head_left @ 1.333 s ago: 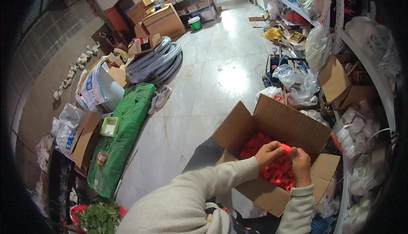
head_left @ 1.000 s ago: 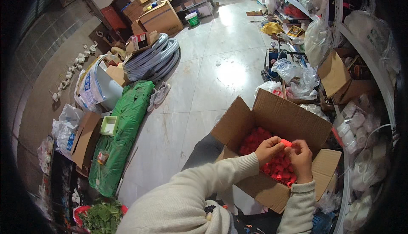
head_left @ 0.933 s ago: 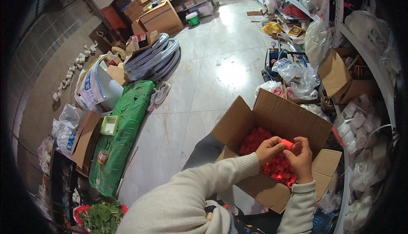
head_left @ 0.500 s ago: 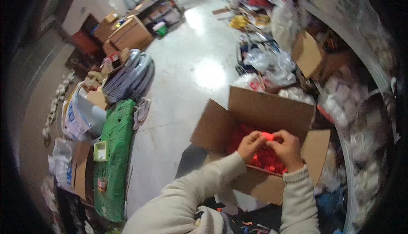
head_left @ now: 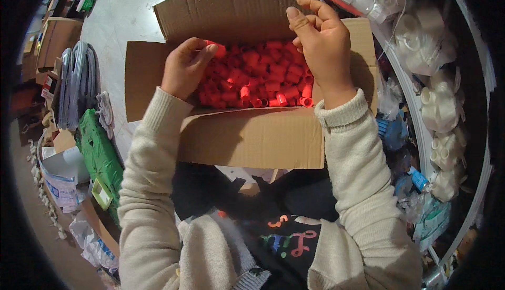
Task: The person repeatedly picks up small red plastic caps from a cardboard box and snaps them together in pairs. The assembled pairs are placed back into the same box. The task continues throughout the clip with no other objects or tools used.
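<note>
A brown cardboard box (head_left: 252,140) stands before me with its flaps folded out. Inside lies a heap of short red plastic pipe fittings (head_left: 272,75), some with their round open ends showing. Over the box's left end, my left hand (head_left: 184,70) pinches one red pipe fitting (head_left: 216,49) between thumb and fingers. My right hand (head_left: 327,48) is raised above the right end, fingers apart and slightly curled, with nothing visible in it.
Bagged white pipe fittings (head_left: 439,103) line a metal rack on the right. At left lie coiled grey hose (head_left: 79,87), a green wrapped bundle (head_left: 100,148) and cartons (head_left: 60,42). A blue can (head_left: 418,179) sits at right.
My view has tilted down and closer to the box. My hands, earlier together at a red fitting, have parted; the right has lifted away with its fingers apart.
</note>
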`<state>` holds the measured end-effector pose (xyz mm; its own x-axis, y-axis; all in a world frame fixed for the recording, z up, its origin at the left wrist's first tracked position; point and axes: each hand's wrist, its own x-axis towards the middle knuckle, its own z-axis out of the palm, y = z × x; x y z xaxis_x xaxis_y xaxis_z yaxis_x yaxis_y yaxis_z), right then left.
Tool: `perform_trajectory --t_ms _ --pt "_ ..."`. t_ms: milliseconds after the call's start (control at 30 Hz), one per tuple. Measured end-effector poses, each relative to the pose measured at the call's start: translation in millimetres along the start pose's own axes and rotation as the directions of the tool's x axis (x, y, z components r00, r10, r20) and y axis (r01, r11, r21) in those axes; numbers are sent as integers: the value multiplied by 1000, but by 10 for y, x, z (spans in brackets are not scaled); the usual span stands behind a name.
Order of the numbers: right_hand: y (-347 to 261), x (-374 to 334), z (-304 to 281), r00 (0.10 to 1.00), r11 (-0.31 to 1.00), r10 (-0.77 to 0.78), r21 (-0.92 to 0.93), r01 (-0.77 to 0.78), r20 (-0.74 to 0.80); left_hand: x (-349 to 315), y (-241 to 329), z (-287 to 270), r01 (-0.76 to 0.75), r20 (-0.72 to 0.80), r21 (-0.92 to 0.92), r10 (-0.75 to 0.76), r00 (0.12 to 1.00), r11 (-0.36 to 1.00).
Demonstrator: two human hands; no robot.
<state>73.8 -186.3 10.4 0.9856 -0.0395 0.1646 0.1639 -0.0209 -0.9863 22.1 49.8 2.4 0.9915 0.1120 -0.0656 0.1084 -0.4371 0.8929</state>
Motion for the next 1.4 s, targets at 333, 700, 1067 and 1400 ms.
perform_trajectory --t_ms 333,700,1067,1400 --pt "81 41 67 998 998 -53 41 54 -31 115 188 592 -539 615 559 121 779 630" --pt "-173 53 84 993 985 113 135 -110 -15 150 -295 1423 -937 964 144 167 205 318" --pt "-214 99 93 974 967 219 144 -210 -49 308 65 1141 -586 823 566 -447 352 580" --pt "-16 61 92 994 978 110 175 -112 17 277 -167 1765 -949 982 150 -156 110 277"
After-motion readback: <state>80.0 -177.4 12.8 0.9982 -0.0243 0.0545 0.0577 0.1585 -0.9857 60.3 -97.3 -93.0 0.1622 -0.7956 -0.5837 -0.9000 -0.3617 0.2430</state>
